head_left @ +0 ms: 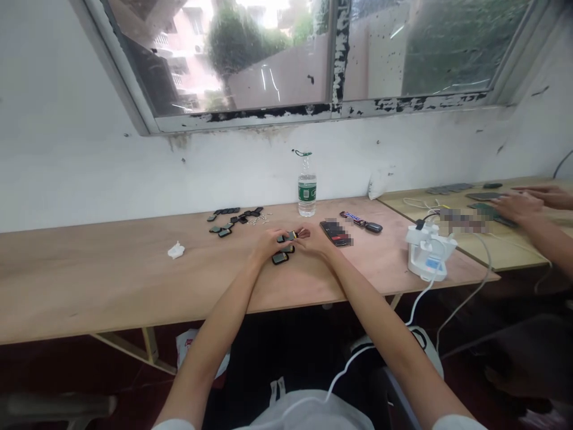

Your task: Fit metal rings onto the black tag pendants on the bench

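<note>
Above the table's middle my two hands meet at a small dark piece with a grey face and a yellow edge (292,235). My left hand (268,242) is closed on its left side, fingers curled. From the right, my right hand (314,240) pinches at the same piece; the fingertips are too small to make out fully. Just below the hands lie small black-rimmed pieces with grey-green faces (280,258). Further left are more such pieces (224,233), several black parts (249,215) and a scatter of tiny pale parts (262,219).
A water bottle (307,194) stands near the wall. Right of my hands lie a phone (333,233), a wrapped snack bar (352,218) and a dark oval object (373,227). A white corded device (427,254) sits at the right. Crumpled tissue (176,250) lies left. Another person's hands (521,205) work beyond.
</note>
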`<move>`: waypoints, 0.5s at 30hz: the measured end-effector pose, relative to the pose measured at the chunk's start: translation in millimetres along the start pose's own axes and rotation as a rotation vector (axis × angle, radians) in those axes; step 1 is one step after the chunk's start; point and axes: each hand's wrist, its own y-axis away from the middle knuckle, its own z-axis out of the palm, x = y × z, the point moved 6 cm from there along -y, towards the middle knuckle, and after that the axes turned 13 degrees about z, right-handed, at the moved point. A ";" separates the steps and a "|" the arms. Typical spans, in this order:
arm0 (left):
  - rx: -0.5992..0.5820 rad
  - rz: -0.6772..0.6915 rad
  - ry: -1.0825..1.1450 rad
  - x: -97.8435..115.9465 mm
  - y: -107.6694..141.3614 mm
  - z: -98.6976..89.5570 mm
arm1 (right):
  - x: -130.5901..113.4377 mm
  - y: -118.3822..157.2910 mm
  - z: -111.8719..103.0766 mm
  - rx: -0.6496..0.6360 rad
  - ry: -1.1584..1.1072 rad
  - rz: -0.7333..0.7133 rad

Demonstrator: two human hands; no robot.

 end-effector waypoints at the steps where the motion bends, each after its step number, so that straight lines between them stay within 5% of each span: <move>1: -0.007 0.007 0.007 0.7 0.0 -0.1 | 1.2 -0.4 0.6 -0.012 0.002 -0.001; 9: -0.037 -0.001 0.012 -0.9 2.5 2.0 | 0.5 3.7 5.4 -0.144 0.031 0.012; 15: 0.048 0.045 -0.017 -4.7 1.7 -1.3 | -3.5 6.2 3.2 -0.148 -0.040 0.043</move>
